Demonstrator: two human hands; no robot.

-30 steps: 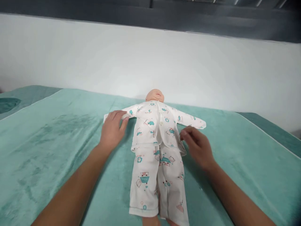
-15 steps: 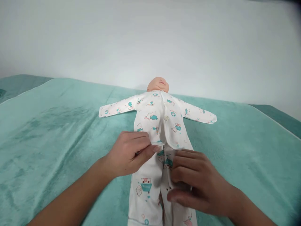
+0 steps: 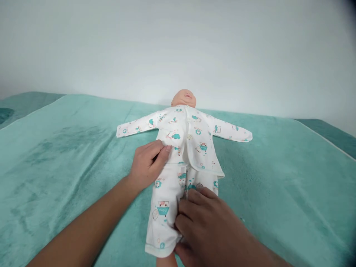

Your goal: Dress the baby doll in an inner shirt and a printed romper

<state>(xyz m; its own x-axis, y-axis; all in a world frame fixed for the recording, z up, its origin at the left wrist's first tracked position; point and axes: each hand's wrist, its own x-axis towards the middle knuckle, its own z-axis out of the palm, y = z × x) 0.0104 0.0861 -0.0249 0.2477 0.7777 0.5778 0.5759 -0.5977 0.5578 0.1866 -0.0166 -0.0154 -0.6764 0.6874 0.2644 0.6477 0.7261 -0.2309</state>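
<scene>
Pressing down at the bottom centre of the frame, the right hand (image 3: 207, 226) lies over the trousers (image 3: 164, 204) of a doll (image 3: 183, 99) that is stretched out on its back. Its fingers are bent and bunched on the right-hand trouser leg. The back of the hand hides what is under them, so I cannot tell whether any cloth is pinched. A bare foot (image 3: 167, 261) peeps from the left-hand leg at the very bottom edge. A little higher, left of centre, the left hand (image 3: 147, 165) rests against the doll's side at the waist, thumb and fingers close together on the lower edge of the shirt (image 3: 186, 139). Whether it grips the hem or only steadies it does not show. The shirt flares loose over the waistband on the right. Its sleeves are spread wide to both sides across the middle of the frame, and the head lies beyond them. By the look of it, the step in hand is settling the trousers at the waist while the shirt is held in place. Any further tug would call for a sure hold on the waistband, with the hem kept clear and the doll steadied on the plush. All of this lies on a green towel (image 3: 55, 163), with a white wall (image 3: 178, 44) filling the upper frame.
</scene>
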